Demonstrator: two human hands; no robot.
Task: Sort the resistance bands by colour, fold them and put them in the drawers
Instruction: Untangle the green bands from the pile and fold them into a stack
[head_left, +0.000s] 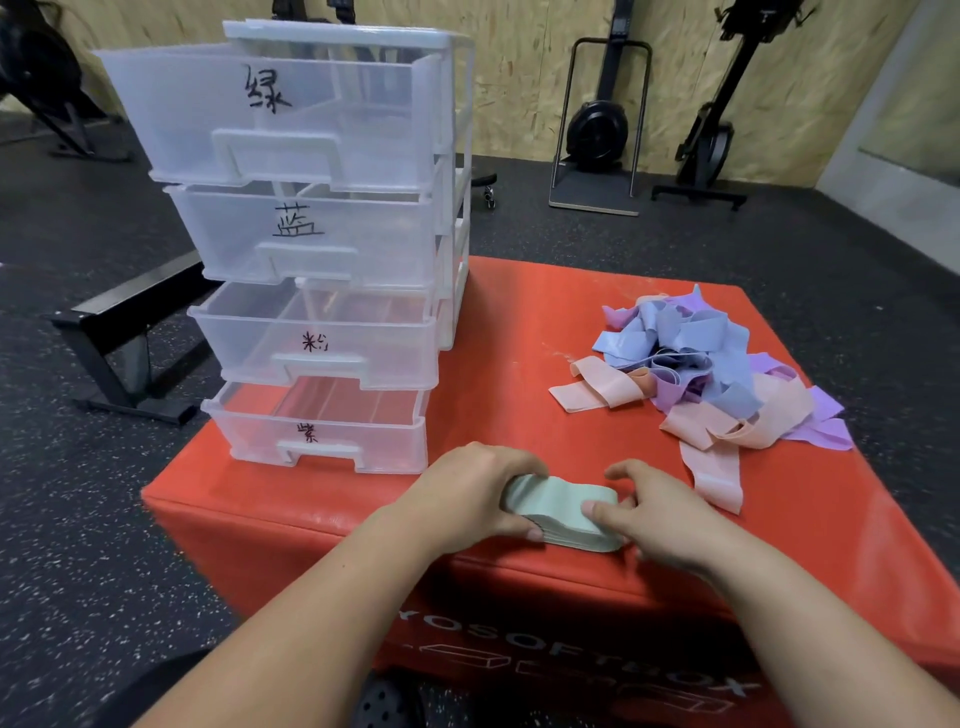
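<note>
Both hands were on the stack of folded green bands (558, 512), which lay at the near edge of the red box (519, 322), just in front of the drawer unit (337, 34). The left hand (467, 493) curled round the stack's left end, fingers over the top and thumb at the near side. The right hand (662, 514) pinched the right end, thumb pressed on top. The step in hand looked to be squaring the stack before lifting it — worth doing properly, since thin elastic layers slide and spring open. A firm squeeze from both ends, thumbs holding the folds flat, should keep it together on the way up to the top drawer (270, 114), marked with the character for green and pulled open like the three below. The loose pile (717, 374) of blue, pink and purple bands sat well apart to the right — unsorted, so most of the task was left.
</note>
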